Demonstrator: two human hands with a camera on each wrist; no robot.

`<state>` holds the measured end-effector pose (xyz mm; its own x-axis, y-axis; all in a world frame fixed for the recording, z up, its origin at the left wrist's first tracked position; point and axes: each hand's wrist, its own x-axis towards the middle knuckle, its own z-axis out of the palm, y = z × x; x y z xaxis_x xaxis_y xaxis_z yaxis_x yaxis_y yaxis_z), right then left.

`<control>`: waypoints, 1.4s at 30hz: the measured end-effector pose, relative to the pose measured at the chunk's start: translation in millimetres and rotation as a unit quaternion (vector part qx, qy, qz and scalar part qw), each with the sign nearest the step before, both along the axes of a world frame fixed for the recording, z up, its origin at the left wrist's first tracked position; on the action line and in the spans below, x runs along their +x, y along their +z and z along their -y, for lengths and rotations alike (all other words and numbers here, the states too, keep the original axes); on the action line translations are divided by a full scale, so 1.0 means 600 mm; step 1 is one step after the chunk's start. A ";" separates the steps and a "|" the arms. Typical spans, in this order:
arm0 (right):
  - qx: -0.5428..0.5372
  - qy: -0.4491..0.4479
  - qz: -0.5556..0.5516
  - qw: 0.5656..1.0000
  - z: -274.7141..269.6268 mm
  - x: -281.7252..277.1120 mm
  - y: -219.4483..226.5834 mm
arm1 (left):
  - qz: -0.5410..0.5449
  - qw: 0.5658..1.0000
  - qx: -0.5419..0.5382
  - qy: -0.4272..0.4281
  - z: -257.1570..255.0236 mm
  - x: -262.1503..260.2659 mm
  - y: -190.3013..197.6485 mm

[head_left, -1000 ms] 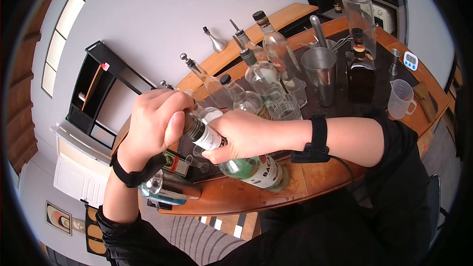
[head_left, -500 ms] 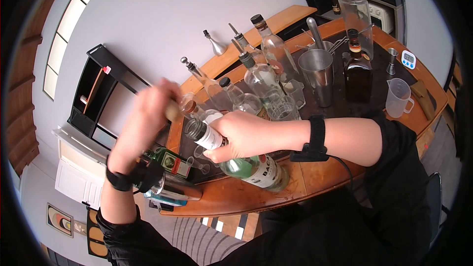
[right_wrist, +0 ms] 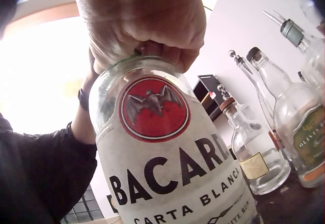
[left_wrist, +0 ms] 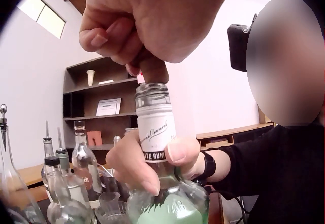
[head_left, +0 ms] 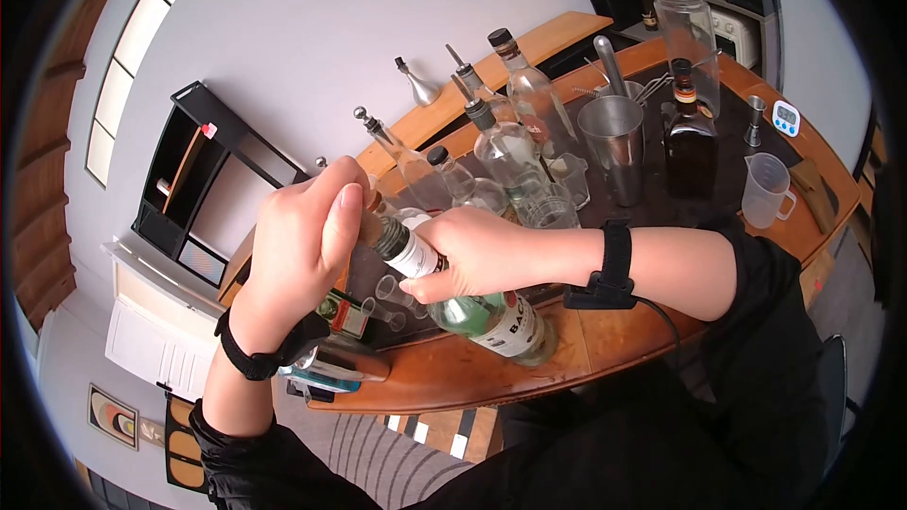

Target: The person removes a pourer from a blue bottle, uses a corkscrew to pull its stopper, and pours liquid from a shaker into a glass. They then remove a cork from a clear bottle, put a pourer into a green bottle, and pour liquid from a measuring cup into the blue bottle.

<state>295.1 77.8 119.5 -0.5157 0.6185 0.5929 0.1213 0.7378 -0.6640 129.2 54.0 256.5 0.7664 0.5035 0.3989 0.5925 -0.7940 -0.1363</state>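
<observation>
A clear Bacardi rum bottle (head_left: 515, 326) stands on the wooden table's near side, greenish in its lower part. My right hand (head_left: 482, 250) grips its neck, thumb and fingers wrapped round just under the white neck label. Above the mouth is my left hand (head_left: 307, 236), fingers curled and pinching a brown, cork-like stopper (left_wrist: 153, 70). In the left wrist view the stopper's lower end is right at the glass rim, and most of its top is hidden by the fingers. The bottle's bat label (right_wrist: 155, 107) fills much of the right wrist view.
Several glass bottles, one with a pour spout (head_left: 480, 113), crowd the table beyond my hands. Farther right are a metal shaker tin (head_left: 614, 146), a dark bottle (head_left: 690, 151), a plastic measuring jug (head_left: 767, 191) and a timer (head_left: 786, 118). Small glasses (head_left: 389, 291) stand at left.
My left hand lifted off the bottle's mouth to the upper left, baring the rim, then came back down over it. The right hand keeps its grip on the neck.
</observation>
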 end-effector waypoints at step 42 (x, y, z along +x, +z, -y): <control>0.033 -0.030 0.024 0.999 0.022 0.005 0.004 | 0.202 0.966 -0.147 -0.064 0.009 -0.016 -0.065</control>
